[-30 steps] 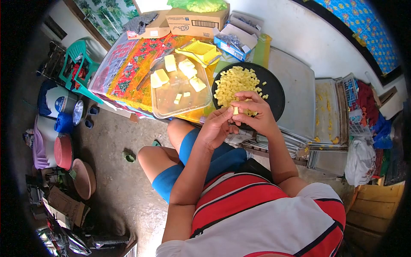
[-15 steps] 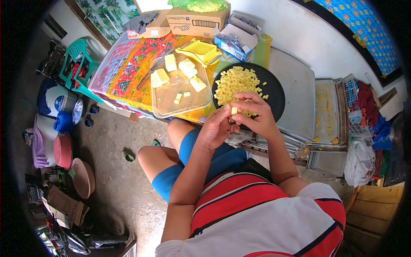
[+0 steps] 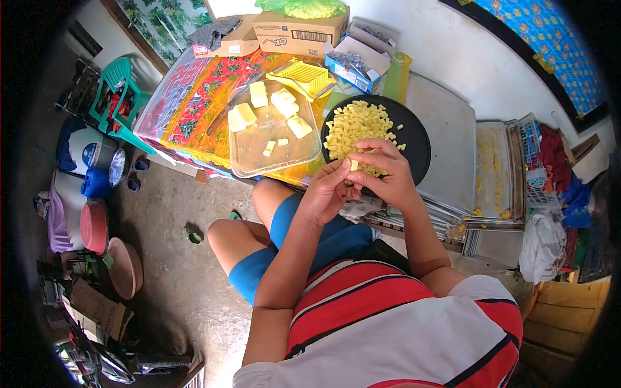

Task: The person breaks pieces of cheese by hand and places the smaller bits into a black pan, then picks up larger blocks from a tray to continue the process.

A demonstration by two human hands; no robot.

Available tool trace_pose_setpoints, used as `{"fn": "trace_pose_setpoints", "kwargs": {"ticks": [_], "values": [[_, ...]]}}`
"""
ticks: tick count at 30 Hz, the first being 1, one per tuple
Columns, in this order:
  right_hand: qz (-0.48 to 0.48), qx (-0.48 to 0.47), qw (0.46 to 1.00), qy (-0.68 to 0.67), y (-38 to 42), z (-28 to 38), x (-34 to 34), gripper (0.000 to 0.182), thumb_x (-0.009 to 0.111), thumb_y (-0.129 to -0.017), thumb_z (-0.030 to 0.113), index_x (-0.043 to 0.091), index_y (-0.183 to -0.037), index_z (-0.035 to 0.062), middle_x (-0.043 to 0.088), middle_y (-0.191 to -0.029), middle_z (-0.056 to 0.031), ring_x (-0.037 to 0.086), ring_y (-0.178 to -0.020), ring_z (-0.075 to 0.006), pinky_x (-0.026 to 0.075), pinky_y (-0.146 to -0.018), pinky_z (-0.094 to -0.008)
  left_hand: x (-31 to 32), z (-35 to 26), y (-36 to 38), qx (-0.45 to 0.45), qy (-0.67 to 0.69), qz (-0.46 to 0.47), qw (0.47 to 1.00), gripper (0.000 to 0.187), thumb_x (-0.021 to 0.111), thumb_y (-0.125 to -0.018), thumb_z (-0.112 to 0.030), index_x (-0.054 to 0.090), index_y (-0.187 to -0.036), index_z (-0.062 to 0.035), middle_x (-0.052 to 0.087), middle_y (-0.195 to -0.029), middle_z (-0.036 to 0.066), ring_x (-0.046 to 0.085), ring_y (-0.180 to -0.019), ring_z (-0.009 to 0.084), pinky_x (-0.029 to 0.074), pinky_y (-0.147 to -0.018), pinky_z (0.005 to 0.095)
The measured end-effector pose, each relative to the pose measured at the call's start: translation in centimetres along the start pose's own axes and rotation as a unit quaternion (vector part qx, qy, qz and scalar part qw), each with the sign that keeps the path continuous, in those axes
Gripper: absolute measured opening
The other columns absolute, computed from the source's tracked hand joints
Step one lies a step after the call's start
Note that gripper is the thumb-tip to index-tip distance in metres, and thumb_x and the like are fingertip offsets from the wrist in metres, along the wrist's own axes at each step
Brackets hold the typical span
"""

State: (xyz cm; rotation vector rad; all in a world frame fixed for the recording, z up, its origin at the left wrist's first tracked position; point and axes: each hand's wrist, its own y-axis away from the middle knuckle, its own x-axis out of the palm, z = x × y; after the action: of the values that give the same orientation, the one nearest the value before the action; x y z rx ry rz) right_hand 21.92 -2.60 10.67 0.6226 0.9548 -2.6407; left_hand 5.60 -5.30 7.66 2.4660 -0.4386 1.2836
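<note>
A small pale-yellow block (image 3: 353, 166) is pinched between the fingertips of my two hands, just over the near edge of a round black tray (image 3: 419, 139). My left hand (image 3: 326, 193) has its thumb and fingers closed on the block from the left. From the other side, my right hand (image 3: 391, 174) grips it too, with its fingers curled. Many small yellow pieces (image 3: 359, 126) are heaped in the tray. To the left, a clear plastic container (image 3: 252, 158) holds several larger yellow blocks (image 3: 240, 117) and a few small cut ones. A knife (image 3: 217, 121) lies at its left side.
A yellow slotted rack (image 3: 303, 79) stands behind the container on the patterned tablecloth (image 3: 181, 123). Cardboard boxes (image 3: 301, 32) and a blue-and-white box (image 3: 356, 61) line the wall. Stacked metal trays (image 3: 443, 149) are at the right. A green chair (image 3: 119, 84) stands at the left.
My fingers shift slightly around the small yellow block, which turns a little and shows less. The tray, container and other blocks stay where they were.
</note>
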Motion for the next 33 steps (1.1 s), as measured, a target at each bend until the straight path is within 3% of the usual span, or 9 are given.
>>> {"fn": "trace_pose_setpoints", "kwargs": {"ticks": [11,20,24,27,30,33], "values": [[-0.004,0.013,1.0,0.022,0.0,0.0,0.0,0.031,0.075,-0.071,0.006,0.069,-0.102,0.0049,0.06,-0.111,-0.0113,0.061,-0.096,-0.0198,0.049,-0.08,-0.0294,-0.4,-0.1,0.1,-0.005,0.003,-0.037,0.999,0.026,0.055,-0.093,-0.033,0.06,-0.094,-0.0073,0.061,-0.079,0.003,0.059,-0.067,0.0134,0.048,-0.059,0.0284],[-0.005,0.004,1.0,0.021,0.1,0.2,0.3,0.03,0.075,-0.071,0.008,0.07,-0.1,0.0049,0.061,-0.108,-0.0098,0.061,-0.095,-0.0197,0.049,-0.08,-0.0291,-0.2,0.0,0.1,0.001,-0.013,-0.006,1.0,0.023,0.058,-0.092,-0.032,0.059,-0.092,-0.0089,0.06,-0.075,0.001,0.059,-0.065,0.0113,0.048,-0.059,0.0259],[-0.008,0.015,1.0,0.021,0.0,0.0,0.0,0.03,0.074,-0.072,0.014,0.069,-0.101,0.0074,0.063,-0.103,-0.01,0.06,-0.096,-0.0235,0.048,-0.083,-0.0334,-0.7,0.4,0.0,0.013,-0.03,-0.023,0.999,0.03,0.055,-0.093,-0.035,0.06,-0.103,-0.0076,0.061,-0.085,0.001,0.057,-0.065,0.0106,0.047,-0.059,0.0258],[-0.048,0.116,0.991,0.055,0.1,-2.4,-1.0,0.03,0.072,-0.074,0.017,0.067,-0.103,0.0072,0.065,-0.099,-0.0115,0.063,-0.091,-0.0243,0.048,-0.081,-0.0337,0.1,0.1,0.1,0.029,-0.08,-0.087,0.993,0.037,0.052,-0.094,-0.038,0.059,-0.112,-0.0073,0.061,-0.091,0.0,0.056,-0.067,0.0106,0.046,-0.06,0.0263],[-0.02,0.258,0.959,0.115,0.4,-6.7,-2.3,0.031,0.067,-0.076,0.018,0.066,-0.106,0.0082,0.065,-0.097,-0.0118,0.064,-0.087,-0.0253,0.049,-0.078,-0.0341,-1.1,-0.5,0.3,0.036,-0.133,-0.136,0.981,0.039,0.051,-0.093,-0.039,0.057,-0.117,-0.008,0.061,-0.092,-0.001,0.055,-0.071,0.0113,0.045,-0.061,0.0278],[0.007,0.269,0.95,0.158,0.7,-9.7,-2.9,0.032,0.063,-0.078,0.017,0.065,-0.109,0.0097,0.065,-0.097,-0.0115,0.064,-0.087,-0.0253,0.049,-0.078,-0.0346,-1.6,-1.3,0.7,0.046,-0.13,-0.159,0.977,0.036,0.055,-0.092,-0.036,0.059,-0.114,-0.0089,0.062,-0.091,-0.001,0.055,-0.07,0.0104,0.044,-0.06,0.0276]]}}
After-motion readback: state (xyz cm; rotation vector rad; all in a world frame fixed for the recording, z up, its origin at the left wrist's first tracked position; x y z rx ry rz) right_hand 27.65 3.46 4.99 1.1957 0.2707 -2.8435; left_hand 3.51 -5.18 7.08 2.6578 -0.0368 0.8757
